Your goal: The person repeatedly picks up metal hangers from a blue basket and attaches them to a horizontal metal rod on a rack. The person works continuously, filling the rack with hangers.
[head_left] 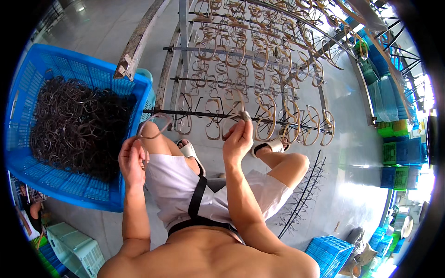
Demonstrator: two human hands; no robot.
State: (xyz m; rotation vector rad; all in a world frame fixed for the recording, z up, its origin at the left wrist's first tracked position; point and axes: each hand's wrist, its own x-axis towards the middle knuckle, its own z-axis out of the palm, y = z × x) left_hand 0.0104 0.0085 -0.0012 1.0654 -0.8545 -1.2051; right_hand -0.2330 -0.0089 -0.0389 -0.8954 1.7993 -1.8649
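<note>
My left hand (133,161) is closed on a translucent brownish eyeglass frame (160,135), whose loop stands out from the fingertips beside the crate. Farther right, my right hand (238,140) pinches an eyeglass frame at a black hanging rod (204,112); the fingers hide part of it. A grey covering wraps one fingertip of that hand. Several similar frames (290,121) hang on prongs along the same rod. To my left, a large blue plastic crate (76,197) holds a heap of dark eyeglass frames (76,129).
Ahead stands a metal rack (184,34) with rows of hanging frames. A worn beam (139,41) juts near the crate. On the floor to my right lies a pronged black rod (303,197). A small blue crate (328,252) sits behind it.
</note>
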